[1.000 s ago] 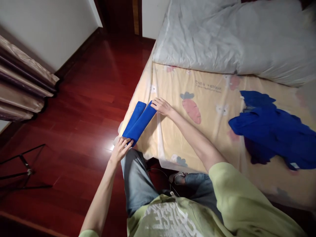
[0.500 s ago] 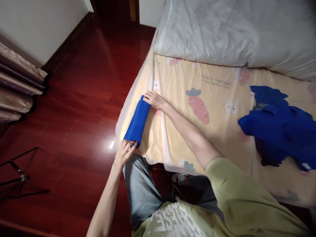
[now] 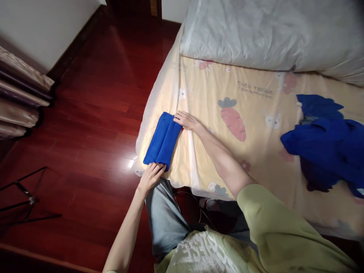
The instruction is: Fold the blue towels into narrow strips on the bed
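Note:
A folded blue cloth (image 3: 163, 138) lies near the left edge of the bed, with a crease running along its length. My left hand (image 3: 152, 175) is at its near end, fingers bent over the edge of the cloth. At the far right corner my right hand (image 3: 185, 120) has its fingers closed on the cloth; the thumb is hidden beneath. More blue clothing (image 3: 327, 144) lies crumpled on the right side of the bed, apart from both hands.
The bed's patterned sheet (image 3: 210, 151) has a grey-white bundle (image 3: 256, 34) across its far side. Left of it are dark red floor (image 3: 93, 125), a curtain (image 3: 19, 98) and a black metal stand (image 3: 30, 199).
The narrow blue strip is now a wider piece, with a second panel showing on the left. Both hands have shifted slightly right in the view, still at its ends.

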### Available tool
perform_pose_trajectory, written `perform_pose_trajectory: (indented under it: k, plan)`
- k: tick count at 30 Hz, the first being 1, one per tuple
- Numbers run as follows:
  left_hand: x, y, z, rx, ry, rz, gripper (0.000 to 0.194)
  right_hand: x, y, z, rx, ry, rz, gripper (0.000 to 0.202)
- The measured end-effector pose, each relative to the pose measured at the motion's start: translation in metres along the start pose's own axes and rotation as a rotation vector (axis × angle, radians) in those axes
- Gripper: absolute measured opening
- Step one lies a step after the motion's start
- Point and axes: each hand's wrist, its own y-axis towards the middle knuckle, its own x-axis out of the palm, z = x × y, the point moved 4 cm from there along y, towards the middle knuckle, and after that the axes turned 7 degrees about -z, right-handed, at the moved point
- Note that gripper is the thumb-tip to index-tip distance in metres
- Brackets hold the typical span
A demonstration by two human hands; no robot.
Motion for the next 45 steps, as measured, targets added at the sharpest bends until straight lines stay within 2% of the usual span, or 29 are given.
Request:
perform_pose_trajectory:
  k: [5, 10, 13, 17, 22, 25, 28, 30, 32, 34, 36, 38, 39, 41, 42, 45]
  plan:
    - [0.000, -0.001, 0.004, 0.031, -0.031, -0.007, 0.036, -0.005, -0.009, 0.004, -0.022, 0.005, -0.034, 0.029]
    - [0.004, -0.002, -0.002, -0.027, -0.045, -0.030, 0.042, -0.005, 0.011, -0.002, 0.053, -0.052, -0.024, 0.031]
    - [0.003, -0.001, -0.003, -0.028, -0.041, 0.002, 0.045, -0.001, 0.022, -0.004, 0.091, -0.036, -0.019, 0.030]
    - [0.004, 0.001, 0.000, -0.053, -0.032, 0.057, 0.050, 0.003, 0.024, 0.000, 0.129, 0.005, 0.003, 0.030]
    - [0.008, 0.004, 0.005, -0.177, -0.076, 0.025, 0.055, 0.003, 0.025, -0.005, 0.160, 0.092, -0.009, 0.033]
    - [0.007, 0.002, 0.016, -0.268, -0.095, 0.016, 0.058, -0.005, 0.007, -0.023, 0.253, 0.192, 0.074, 0.042]
    - [0.005, -0.003, 0.048, -0.335, -0.080, 0.067, 0.059, -0.012, -0.049, -0.061, 0.357, 0.337, 0.218, 0.054]
    - [0.008, 0.000, 0.083, -0.352, -0.112, 0.097, 0.055, -0.013, -0.109, -0.100, 0.422, 0.456, 0.318, 0.053]
    - [0.019, 0.015, 0.125, -0.305, -0.195, 0.029, 0.043, -0.009, -0.183, -0.148, 0.528, 0.567, 0.456, 0.044]
    - [0.038, 0.046, 0.170, -0.191, -0.275, -0.133, 0.028, -0.002, -0.262, -0.203, 0.696, 0.650, 0.610, 0.037]
    - [0.059, 0.087, 0.206, -0.105, -0.301, -0.254, 0.018, 0.011, -0.338, -0.258, 0.915, 0.731, 0.686, 0.038]
    - [0.080, 0.131, 0.230, -0.081, -0.301, -0.298, 0.014, 0.020, -0.403, -0.307, 1.119, 0.790, 0.769, 0.039]
    - [0.091, 0.152, 0.238, -0.097, -0.298, -0.303, 0.014, 0.021, -0.429, -0.327, 1.165, 0.814, 0.830, 0.041]
    - [0.114, 0.183, 0.245, -0.168, -0.294, -0.303, 0.017, 0.020, -0.466, -0.350, 1.248, 0.804, 0.913, 0.046]
    - [0.125, 0.193, 0.247, -0.207, -0.285, -0.293, 0.018, 0.018, -0.478, -0.353, 1.292, 0.791, 0.965, 0.047]
    - [0.150, 0.203, 0.248, -0.253, -0.219, -0.210, 0.020, 0.014, -0.498, -0.333, 1.446, 0.770, 1.138, 0.042]
